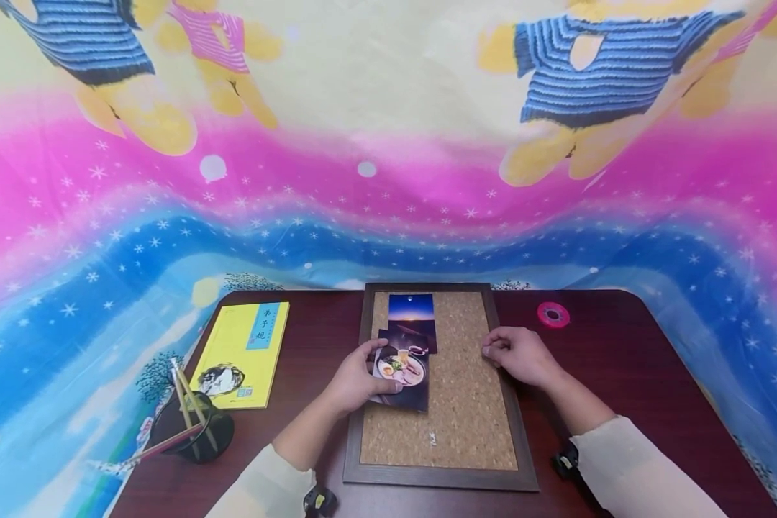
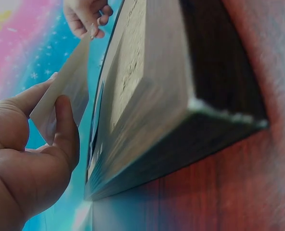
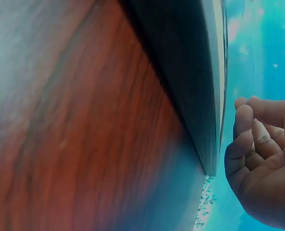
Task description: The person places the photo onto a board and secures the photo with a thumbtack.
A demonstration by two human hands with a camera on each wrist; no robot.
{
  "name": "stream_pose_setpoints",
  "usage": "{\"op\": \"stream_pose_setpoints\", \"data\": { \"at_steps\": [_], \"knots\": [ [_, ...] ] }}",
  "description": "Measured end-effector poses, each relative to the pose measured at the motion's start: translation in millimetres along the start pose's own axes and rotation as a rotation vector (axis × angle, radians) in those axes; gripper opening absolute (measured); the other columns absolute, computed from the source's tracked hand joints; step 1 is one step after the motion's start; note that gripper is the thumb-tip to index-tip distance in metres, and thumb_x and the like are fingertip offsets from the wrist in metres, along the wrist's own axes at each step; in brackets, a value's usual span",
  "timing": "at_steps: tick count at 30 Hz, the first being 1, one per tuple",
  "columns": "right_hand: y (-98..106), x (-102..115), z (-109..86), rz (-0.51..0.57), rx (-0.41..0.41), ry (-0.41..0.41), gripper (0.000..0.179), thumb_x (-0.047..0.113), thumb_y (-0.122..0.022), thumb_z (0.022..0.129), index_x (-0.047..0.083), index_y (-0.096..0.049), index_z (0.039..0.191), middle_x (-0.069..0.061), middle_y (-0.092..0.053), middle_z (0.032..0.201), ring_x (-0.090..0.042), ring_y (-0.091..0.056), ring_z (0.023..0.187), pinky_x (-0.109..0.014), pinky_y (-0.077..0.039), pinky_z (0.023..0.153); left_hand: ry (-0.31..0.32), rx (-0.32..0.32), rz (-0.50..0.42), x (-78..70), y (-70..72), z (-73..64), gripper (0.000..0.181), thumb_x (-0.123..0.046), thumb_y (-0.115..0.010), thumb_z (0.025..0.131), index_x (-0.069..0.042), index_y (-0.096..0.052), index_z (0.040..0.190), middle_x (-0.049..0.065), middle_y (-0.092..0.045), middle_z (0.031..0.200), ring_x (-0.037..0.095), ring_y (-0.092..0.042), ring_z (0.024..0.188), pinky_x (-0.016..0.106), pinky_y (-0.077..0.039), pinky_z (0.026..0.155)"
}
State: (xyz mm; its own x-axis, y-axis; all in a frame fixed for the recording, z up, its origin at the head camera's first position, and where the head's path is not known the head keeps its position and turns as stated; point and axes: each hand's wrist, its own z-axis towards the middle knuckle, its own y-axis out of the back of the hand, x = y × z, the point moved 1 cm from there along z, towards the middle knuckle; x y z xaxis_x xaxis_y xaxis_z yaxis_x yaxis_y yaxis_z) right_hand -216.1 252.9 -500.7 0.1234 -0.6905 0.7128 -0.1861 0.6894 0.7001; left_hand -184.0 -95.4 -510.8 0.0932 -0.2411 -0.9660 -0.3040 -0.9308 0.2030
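Observation:
My left hand (image 1: 352,381) pinches a photo card of a ramen bowl (image 1: 401,370) between thumb and fingers, holding it over the cork board (image 1: 460,403). In the left wrist view, the card's pale back (image 2: 68,89) stands tilted off the board. A sunset photo (image 1: 411,307) lies at the board's top, a small pin at its upper edge; the ramen card overlaps its dark lower part. Over the board's right side, my right hand (image 1: 524,356) has thumb and index fingertips together. A tiny pale thing, seemingly a push pin (image 2: 92,32), shows there in the left wrist view.
Several small clear pins (image 1: 432,438) lie low on the board. Left of it are a yellow book (image 1: 242,360) and a black mesh pen holder (image 1: 216,432) with pencils. A pink tape roll (image 1: 553,314) lies at the back right. A printed curtain (image 1: 362,201) surrounds the table.

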Motion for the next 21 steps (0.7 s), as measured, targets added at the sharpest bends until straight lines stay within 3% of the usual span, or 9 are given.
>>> {"op": "stream_pose_setpoints", "data": {
  "at_steps": [15, 21],
  "knots": [
    [-13.3, 20.1, 6.9, -0.003, 0.007, 0.052, 0.007, 0.014, -0.074, 0.095, 0.011, -0.077, 0.101, 0.001, -0.073, 0.086, -0.015, -0.064, 0.073, -0.035, -0.052, 0.067, 0.027, 0.059, -0.078, 4.3, -17.6, -11.0, 0.087, 0.000, -0.091, 0.073, -0.001, -0.047, 0.149, 0.016, -0.068, 0.105, 0.022, -0.069, 0.090, 0.034, -0.060, 0.072],
    [-18.8, 26.4, 9.9, 0.006, 0.018, 0.077, 0.007, 0.016, -0.075, 0.094, 0.010, -0.076, 0.098, 0.002, -0.073, 0.085, -0.013, -0.064, 0.072, -0.035, -0.052, 0.067, 0.018, 0.068, -0.068, 8.1, -26.4, -16.3, 0.088, 0.000, -0.092, 0.071, 0.001, -0.048, 0.147, 0.014, -0.067, 0.104, 0.021, -0.068, 0.090, 0.033, -0.060, 0.071]
  ]
}}
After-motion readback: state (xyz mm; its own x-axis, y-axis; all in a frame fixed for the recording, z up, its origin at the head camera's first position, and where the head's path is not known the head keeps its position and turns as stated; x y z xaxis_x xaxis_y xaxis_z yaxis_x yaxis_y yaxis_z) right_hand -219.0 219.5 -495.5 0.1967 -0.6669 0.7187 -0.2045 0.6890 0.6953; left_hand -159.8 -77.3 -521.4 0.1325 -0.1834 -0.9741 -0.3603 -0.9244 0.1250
